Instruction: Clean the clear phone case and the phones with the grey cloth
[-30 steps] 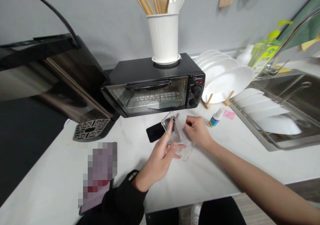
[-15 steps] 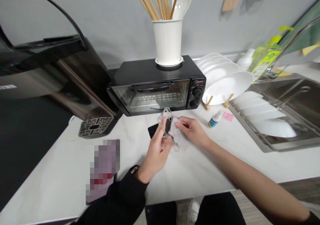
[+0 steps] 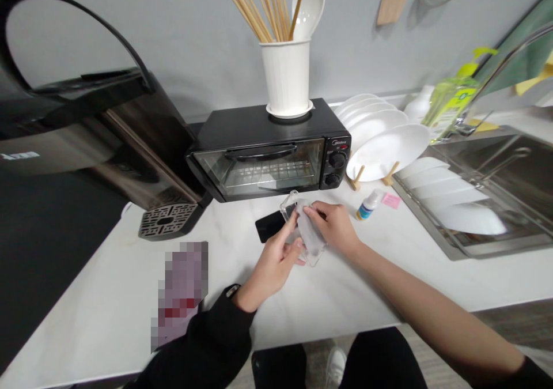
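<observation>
My left hand (image 3: 276, 257) is closed on a clear phone case (image 3: 314, 256), with the thumb and fingers at its lower left edge. A pale thin cloth (image 3: 311, 229) is pinched in my right hand (image 3: 334, 223) and lies against the case. Part of the case is hidden behind the cloth and my fingers. On the counter, just left of the case, a black phone (image 3: 268, 226) lies flat. To the right of my right hand stands a small spray bottle (image 3: 366, 206) with a blue and yellow label, beside a pink slip of paper (image 3: 391, 200).
Behind my hands is a black toaster oven (image 3: 268, 121), topped by a white cup (image 3: 286, 75) of chopsticks and a spoon. White plates (image 3: 386, 150) stand in a rack at right, near the sink (image 3: 458, 253). A dark dispenser (image 3: 147, 141) and a blurred purple item (image 3: 185, 285) are at left.
The case has turned and shifted slightly right and down. My right hand has moved the cloth across it, so more cloth shows. More of the phone on the counter is visible.
</observation>
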`<state>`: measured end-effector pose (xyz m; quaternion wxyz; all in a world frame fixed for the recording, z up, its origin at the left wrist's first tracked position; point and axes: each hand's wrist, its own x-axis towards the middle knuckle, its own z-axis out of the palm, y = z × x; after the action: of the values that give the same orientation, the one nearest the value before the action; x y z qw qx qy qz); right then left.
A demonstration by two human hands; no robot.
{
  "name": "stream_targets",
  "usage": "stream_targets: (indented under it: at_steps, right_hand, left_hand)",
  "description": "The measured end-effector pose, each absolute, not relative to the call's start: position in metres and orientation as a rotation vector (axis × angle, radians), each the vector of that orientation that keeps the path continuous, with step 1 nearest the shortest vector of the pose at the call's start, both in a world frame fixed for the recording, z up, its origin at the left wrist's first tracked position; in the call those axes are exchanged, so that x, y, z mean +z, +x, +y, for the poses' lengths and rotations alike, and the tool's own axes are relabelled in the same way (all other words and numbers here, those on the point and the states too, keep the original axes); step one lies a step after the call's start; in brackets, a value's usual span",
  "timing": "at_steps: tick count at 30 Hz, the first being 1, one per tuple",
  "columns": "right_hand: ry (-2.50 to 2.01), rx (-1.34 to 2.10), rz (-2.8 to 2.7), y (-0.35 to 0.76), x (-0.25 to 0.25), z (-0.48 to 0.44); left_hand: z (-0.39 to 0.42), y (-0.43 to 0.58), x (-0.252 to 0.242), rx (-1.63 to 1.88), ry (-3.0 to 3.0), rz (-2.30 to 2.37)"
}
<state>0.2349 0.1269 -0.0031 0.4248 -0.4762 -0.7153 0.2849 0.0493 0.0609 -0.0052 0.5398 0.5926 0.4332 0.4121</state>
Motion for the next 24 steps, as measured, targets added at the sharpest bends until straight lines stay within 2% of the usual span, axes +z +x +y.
stream_targets:
  at_steps: [6, 13, 18, 24]
  right_hand:
    - [-1.104, 1.014, -1.424, 0.229, -0.009, 0.132]
    - [-0.848, 1.337, -1.548, 0.228, -0.004, 0.132]
    - [-1.189, 0.861, -1.817, 0.232, -0.007, 0.128]
    - [-1.266, 0.618, -1.751, 0.233, -0.005, 0.124]
  left_hand:
    - [0.056, 0.053, -0.004, 0.849, 1.471, 0.942]
    - [0.063, 0.048, 0.003, 1.145, 1.463, 1.117]
    - [0.065, 0.046, 0.014, 1.205, 1.364, 1.145]
    - [0.059, 0.051, -0.002, 0.895, 1.308, 0.995]
